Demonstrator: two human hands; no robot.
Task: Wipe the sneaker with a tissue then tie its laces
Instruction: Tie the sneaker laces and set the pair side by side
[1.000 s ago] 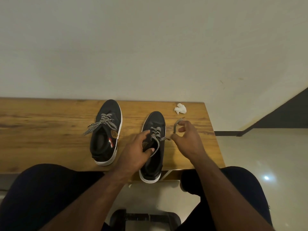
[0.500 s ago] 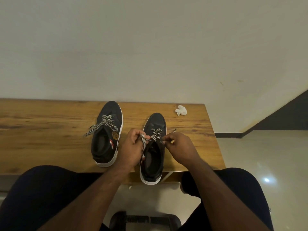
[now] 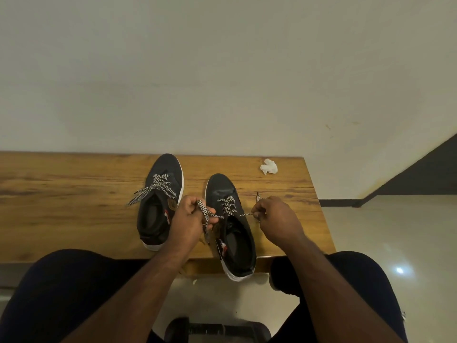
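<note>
Against a plain pale wall, a wooden bench (image 3: 61,206) carries two dark sneakers with white soles and black-and-white checked laces. On the right sneaker (image 3: 235,241), whose heel juts over the bench's near edge, the laces (image 3: 228,206) are drawn out to either side. The left hand (image 3: 189,219) is curled around one lace end; the right hand (image 3: 274,219) pinches the other between thumb and fingertips. The left sneaker (image 3: 160,201) stands just beside it. A crumpled tissue (image 3: 268,166) lies near the bench's far right corner.

Wooden table (image 3: 61,194) against plain pale wall (image 3: 197,70), glossy tiled floor (image 3: 383,231), dark skirting (image 3: 338,203)
</note>
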